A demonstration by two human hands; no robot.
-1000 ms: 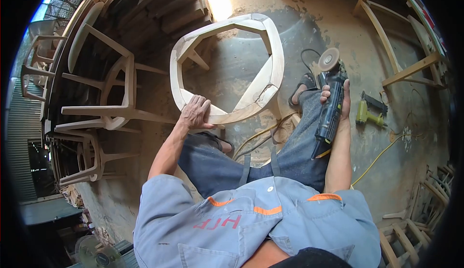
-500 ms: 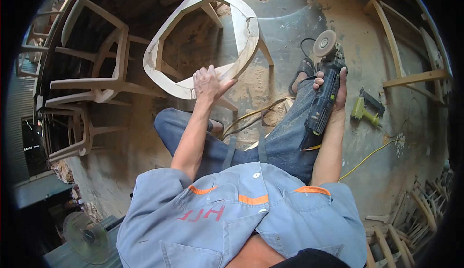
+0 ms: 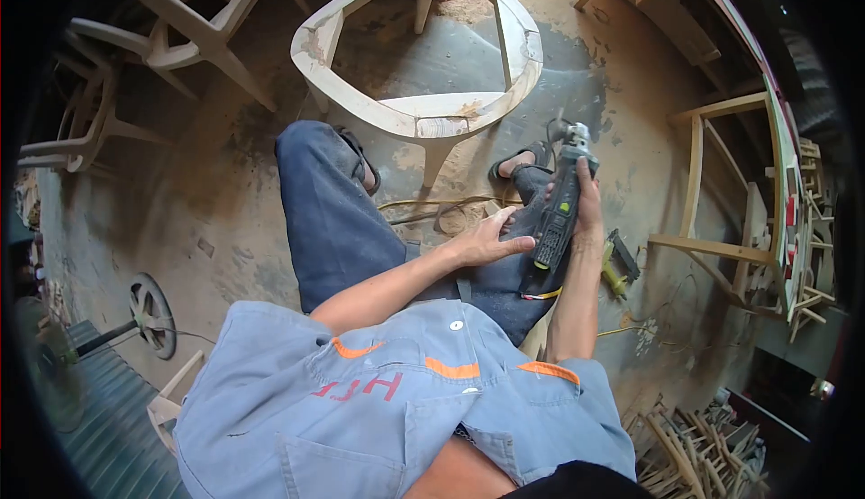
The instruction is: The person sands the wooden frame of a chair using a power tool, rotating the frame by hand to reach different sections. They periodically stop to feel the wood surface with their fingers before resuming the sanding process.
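My right hand (image 3: 586, 206) is wrapped around the dark body of an angle grinder (image 3: 559, 211), its head pointing up and away from me over my right thigh. Close beside the grinder's rear end is my left hand (image 3: 487, 240), its thumb stretched toward the tool and its fingers apart from the thumb. Beyond my knees a pale wooden frame (image 3: 360, 113), a rounded ring on legs, stands on the floor. Neither hand is on it. Brownish patches show at some of its joints.
A green and black nail gun (image 3: 616, 269) lies on the floor to the right. Cables (image 3: 414, 204) run between my feet. Wooden chair frames (image 3: 194, 35) stand at upper left, another wooden frame (image 3: 698, 175) at right, and a heap of wooden pieces (image 3: 694, 449) at lower right.
My left hand has let go of the wooden frame and come back beside the grinder. The grinder has tilted and its disc face no longer shows. The view has shifted.
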